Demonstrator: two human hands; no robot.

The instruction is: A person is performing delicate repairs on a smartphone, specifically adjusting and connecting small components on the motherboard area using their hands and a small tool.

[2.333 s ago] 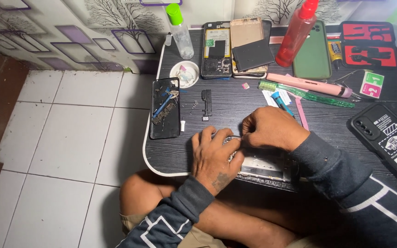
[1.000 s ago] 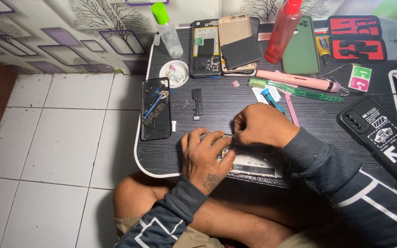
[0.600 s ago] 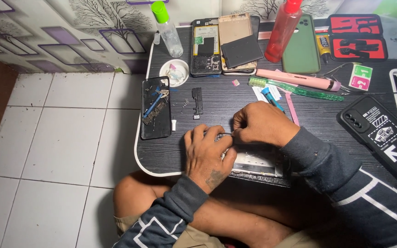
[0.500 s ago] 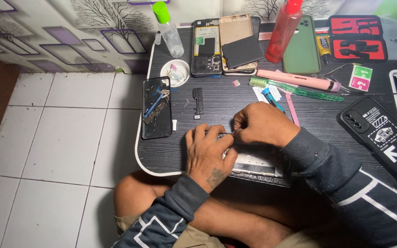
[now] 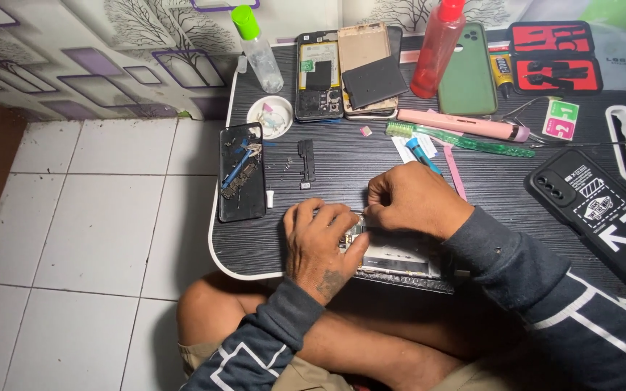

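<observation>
An opened phone (image 5: 398,255) lies flat at the near edge of a small black table (image 5: 349,163). My left hand (image 5: 322,242) presses down on its left end, fingers curled over the frame. My right hand (image 5: 416,198) hovers over the phone's top edge with fingertips pinched together at the exposed board; whatever small part it pinches is hidden. Both forearms wear dark sleeves with white lines.
Left of my hands lies a black phone back (image 5: 241,172) with small parts and a blue tool on it. Further back: a white dish (image 5: 269,116), a clear bottle with green cap (image 5: 256,46), another opened phone (image 5: 318,75), a red bottle (image 5: 437,48), a green case (image 5: 468,71), a pink tool (image 5: 461,124). A black printed case (image 5: 604,214) sits right.
The camera view shifted slightly. My hands stay on the opened phone with only small finger movements.
</observation>
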